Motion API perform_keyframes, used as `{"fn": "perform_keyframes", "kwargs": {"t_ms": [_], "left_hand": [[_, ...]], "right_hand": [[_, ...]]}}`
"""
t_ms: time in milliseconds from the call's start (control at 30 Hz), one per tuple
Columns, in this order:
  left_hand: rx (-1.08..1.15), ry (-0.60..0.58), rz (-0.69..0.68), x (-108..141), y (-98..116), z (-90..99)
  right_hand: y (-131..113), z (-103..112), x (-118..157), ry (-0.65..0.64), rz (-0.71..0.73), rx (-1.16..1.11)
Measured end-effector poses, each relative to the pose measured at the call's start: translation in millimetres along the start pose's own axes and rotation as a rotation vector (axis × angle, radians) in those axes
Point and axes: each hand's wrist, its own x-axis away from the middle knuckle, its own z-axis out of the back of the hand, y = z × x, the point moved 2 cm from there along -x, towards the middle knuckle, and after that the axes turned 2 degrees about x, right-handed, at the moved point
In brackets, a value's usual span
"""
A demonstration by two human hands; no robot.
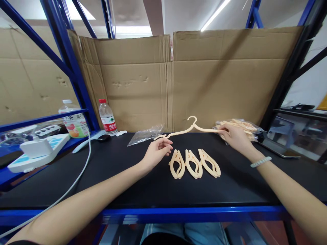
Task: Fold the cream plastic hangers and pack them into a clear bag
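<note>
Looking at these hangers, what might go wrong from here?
The right hand holds one end of the open hanger; if that grip loosens, the hanger might drop. The left hand is close to the three folded hangers and might nudge them out of line. The white cable runs beside the left arm, so a sweep could tug it.

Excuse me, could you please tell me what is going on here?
A person is handling an opened-out hanger above a black table. The right hand grips one end; the left hand is at the other, though whether it touches is hard to tell. Three folded hangers lie in a row nearer the person. A plastic bag of hangers lies behind the right hand.
</note>
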Motion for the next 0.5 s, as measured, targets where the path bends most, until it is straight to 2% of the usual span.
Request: {"fn": "perform_keyframes", "kwargs": {"t_ms": [200, 300, 400, 500], "left_hand": [[0.108, 0.036, 0.150, -1, -6, 0.5], [0.167, 0.092, 0.184, -1, -8, 0.3], [0.266, 0.213, 0.114, -1, -7, 2.6], [0.275, 0.255, 0.002, -1, -4, 5.2]], "right_hand": [[-8, 12, 1, 0.189, -0.025, -0.016], [-11, 16, 2, 0.280, -0.051, -0.025], [-16, 16, 3, 0.306, -0.015, -0.061], [-27, 8, 6, 0.276, 0.065, -0.109]]}}
